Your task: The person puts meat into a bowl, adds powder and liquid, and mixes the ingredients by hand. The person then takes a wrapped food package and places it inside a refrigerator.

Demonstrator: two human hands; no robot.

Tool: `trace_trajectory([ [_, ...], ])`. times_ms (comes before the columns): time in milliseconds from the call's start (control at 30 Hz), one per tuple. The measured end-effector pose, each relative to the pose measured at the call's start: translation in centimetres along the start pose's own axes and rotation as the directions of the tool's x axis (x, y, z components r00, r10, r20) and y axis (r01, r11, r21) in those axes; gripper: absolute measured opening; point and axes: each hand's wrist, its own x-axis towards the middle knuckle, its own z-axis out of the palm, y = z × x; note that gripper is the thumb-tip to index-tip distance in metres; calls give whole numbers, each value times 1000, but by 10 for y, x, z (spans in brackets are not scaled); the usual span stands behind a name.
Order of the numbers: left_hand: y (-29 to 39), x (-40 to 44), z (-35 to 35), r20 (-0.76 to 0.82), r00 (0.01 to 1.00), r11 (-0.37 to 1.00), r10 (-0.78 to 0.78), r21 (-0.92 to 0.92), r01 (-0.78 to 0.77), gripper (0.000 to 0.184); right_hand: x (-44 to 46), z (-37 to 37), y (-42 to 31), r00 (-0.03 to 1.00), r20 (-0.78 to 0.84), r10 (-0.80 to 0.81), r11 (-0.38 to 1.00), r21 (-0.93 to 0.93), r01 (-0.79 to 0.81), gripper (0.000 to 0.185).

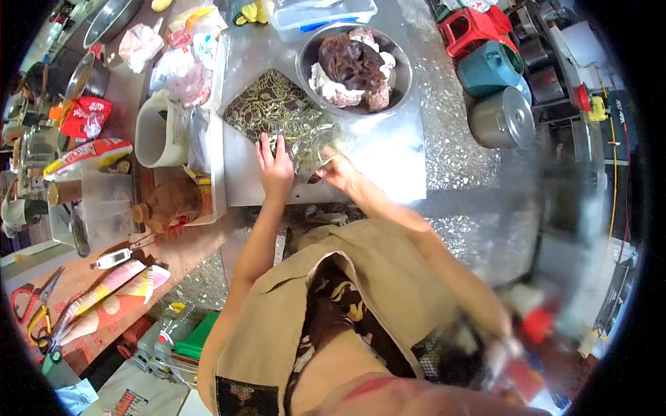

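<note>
A dark sheet with a gold-green swirl pattern (pixel 260 104) lies askew on the metal tabletop, its near part under and between my hands. My left hand (pixel 275 168) rests on its near left edge, fingers stretched out and apart, holding nothing. On the near right side, my right hand (pixel 338 171) has thumb and fingers closed around the edge of a see-through piece (pixel 321 142) that looks like plastic; its exact kind is unclear. Just beyond stands a steel bowl (pixel 408 82) with raw meat (pixel 378 97) and a dark brown, glossy mass (pixel 349 61) on top.
Behind the bowl sits a clear plastic tub (pixel 326 12). To the left are a white container (pixel 161 132), a brown-filled bottle (pixel 170 206) and scissors (pixel 43 305). A lidded steel pot (pixel 501 119), a teal jug (pixel 488 69) and a red stool (pixel 475 31) stand right.
</note>
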Motion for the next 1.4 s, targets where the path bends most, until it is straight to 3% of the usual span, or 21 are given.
trace_trajectory([
  [67,3,3,-2,47,998,999,-44,8,43,45,-23,1,-13,996,60,70,998,-13,-69,11],
  [167,3,0,-3,49,998,999,-26,29,25,44,-51,-33,-44,985,128,118,901,-430,-52,11],
  [267,4,2,-7,82,995,999,-50,9,50,44,-109,-12,-79,980,-16,-197,730,-670,136,16],
  [300,6,2,-7,80,995,998,-60,10,60,44,-94,-31,-97,915,124,-383,536,-778,330,22],
  [367,7,1,-9,71,996,999,-45,-16,47,44,-94,-8,-133,597,437,-673,-19,-817,576,28],
  [467,7,1,-9,71,996,998,-50,-31,52,44,-79,71,-182,-83,785,-613,-750,-547,371,18],
  [533,5,1,-11,73,996,997,-56,-46,60,45,-25,69,-196,173,816,-552,-762,-577,294,11],
  [567,3,3,-10,85,995,997,-51,-50,55,45,16,55,-200,204,908,-365,-888,-406,216,12],
  [600,2,2,-11,104,993,997,-50,-55,56,45,25,62,-193,243,887,-393,-897,-427,110,19],
  [667,1,0,-12,106,991,995,-76,-64,83,45,24,84,-197,615,706,-352,-916,-396,-69,31],
  [733,-4,2,-12,83,996,991,-30,-126,40,44,-11,96,-191,666,656,-356,-883,-469,-10,41],
  [800,-9,-1,-17,86,996,976,-13,-215,31,44,27,77,-201,583,653,-483,-741,-660,126,44],
  [900,-12,-21,-28,86,968,886,-236,-389,251,42,-33,93,-206,666,602,-440,-599,-750,282,36],
  [1000,-31,-69,-16,190,861,727,-471,-470,501,34,-32,71,-176,543,621,-565,-710,-701,62,31],
  [1033,-20,-79,-25,241,831,653,-501,-525,546,38,-27,59,-167,231,917,-325,-930,-355,99,48],
  [1133,3,-84,-25,285,834,630,-472,-553,546,53,-52,59,-165,567,732,-379,-695,-629,348,54],
  [1200,20,-82,-24,288,864,687,-413,-525,503,63,-68,42,-135,302,852,-428,-748,-522,410,24],
  [1233,34,-76,-26,204,898,828,-390,-349,439,75,-75,30,-121,267,894,-359,-727,-447,521,14],
  [1267,43,-72,-25,126,930,921,-345,-147,362,87,-79,9,-103,439,821,-366,-656,-562,504,13],
  [1300,45,-67,-18,127,929,921,-346,-143,363,87,-85,0,-88,417,844,-337,-638,-531,557,10],
  [1400,47,-56,-4,29,955,934,-296,-201,296,97,-84,-21,-64,597,771,-222,-657,-571,493,11],
])
